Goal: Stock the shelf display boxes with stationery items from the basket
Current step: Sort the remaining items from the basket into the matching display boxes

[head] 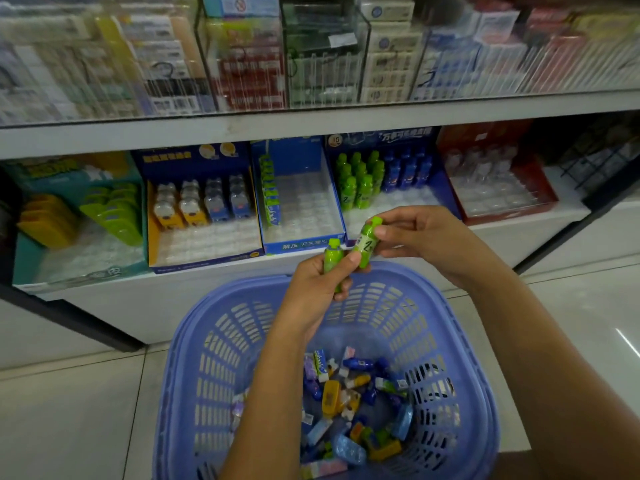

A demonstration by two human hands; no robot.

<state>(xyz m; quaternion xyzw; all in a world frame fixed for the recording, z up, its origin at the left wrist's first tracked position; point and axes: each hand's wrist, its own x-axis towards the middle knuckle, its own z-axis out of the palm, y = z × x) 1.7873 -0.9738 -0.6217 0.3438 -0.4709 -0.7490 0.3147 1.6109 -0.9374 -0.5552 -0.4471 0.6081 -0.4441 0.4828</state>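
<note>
My left hand (317, 289) grips a small green bottle-shaped item (333, 259) above the blue plastic basket (214, 358). My right hand (426, 237) pinches a second green bottle-shaped item (367, 242) beside it, and the left thumb touches that one too. Loose stationery items (353, 403) in blue, yellow and white lie in the basket's bottom. Straight ahead on the lower shelf stands a dark blue display box (446, 192) with green bottles (360, 178) and blue bottles (407, 169) upright at its back.
Left of it are a blue box (298, 242) with a row of green packets, a yellow-blue box (204, 261) of small figures and a teal box (24, 261). A red box (540, 202) stands right. The upper shelf holds clear cases. The floor is tiled.
</note>
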